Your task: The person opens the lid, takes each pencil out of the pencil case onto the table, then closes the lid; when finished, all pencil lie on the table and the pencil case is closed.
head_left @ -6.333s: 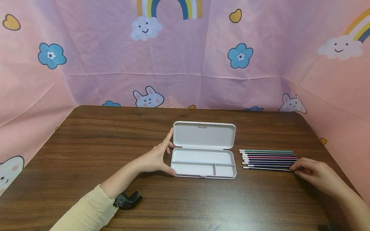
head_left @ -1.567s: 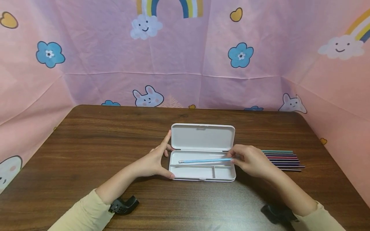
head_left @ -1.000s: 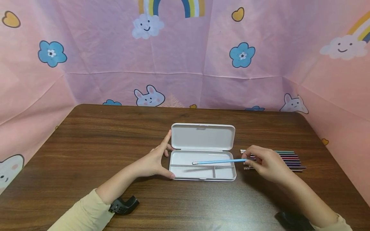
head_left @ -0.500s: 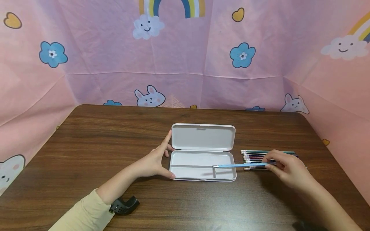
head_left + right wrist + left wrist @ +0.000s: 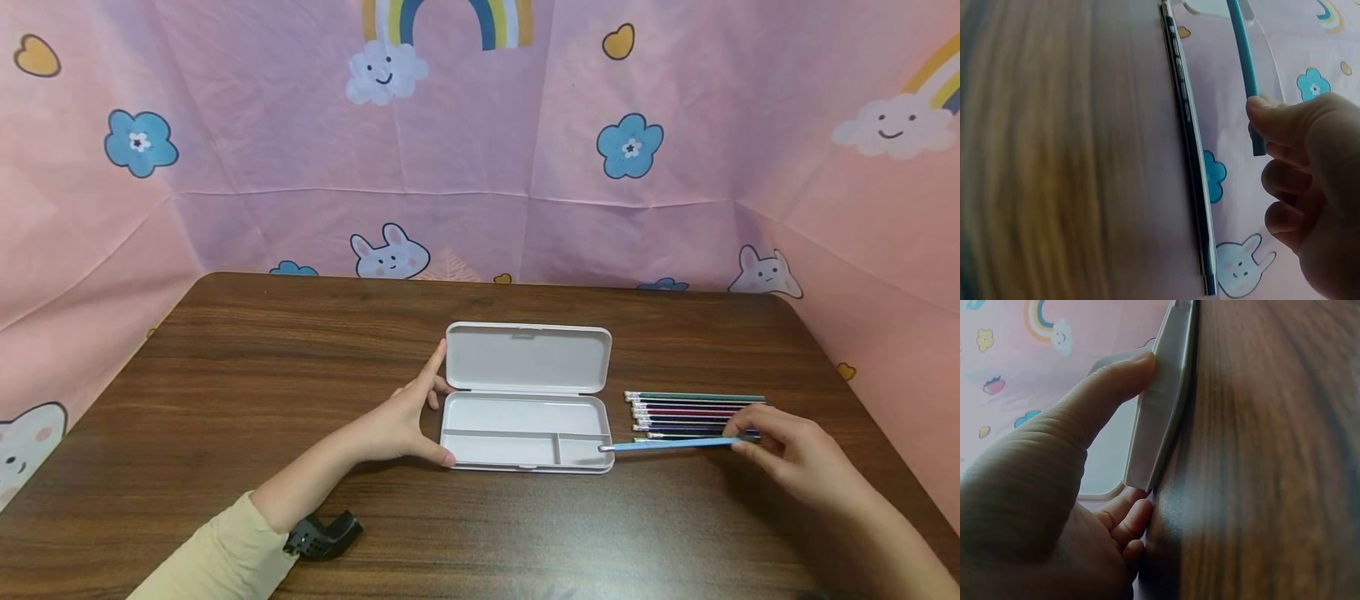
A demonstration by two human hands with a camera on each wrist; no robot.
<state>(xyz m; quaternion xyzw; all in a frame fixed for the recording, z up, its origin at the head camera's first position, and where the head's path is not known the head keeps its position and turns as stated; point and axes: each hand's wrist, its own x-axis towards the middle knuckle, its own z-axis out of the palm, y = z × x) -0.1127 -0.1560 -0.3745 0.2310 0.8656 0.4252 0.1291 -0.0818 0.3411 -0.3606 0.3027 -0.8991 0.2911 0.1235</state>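
A white pencil case [image 5: 525, 414] lies with its lid [image 5: 528, 357] raised and its divided tray bare. My left hand [image 5: 401, 425] braces the case's left end, thumb extended on the front corner and index finger along the lid's edge; in the left wrist view the thumb [image 5: 1113, 381] lies straight against the side wall. Between thumb and fingertip, my right hand [image 5: 798, 454] pinches a light blue pencil [image 5: 675, 444] near its end. The silver eraser end overlaps the tray's right compartment. In the right wrist view the blue pencil [image 5: 1246, 62] is held above the row of pencils [image 5: 1191, 144].
Several dark, green and red pencils [image 5: 697, 410] lie side by side right of the case, eraser ends leftward. Brown wood-grain tabletop [image 5: 262, 367] surrounds everything. A patterned pink cloth [image 5: 480, 150] hangs behind and at both sides. A black wrist device [image 5: 324, 536] sits at the left sleeve.
The right hand has carried the light blue pencil from over the tray to the right and nearer the front, alongside the pencil row. The left hand stays on the case.
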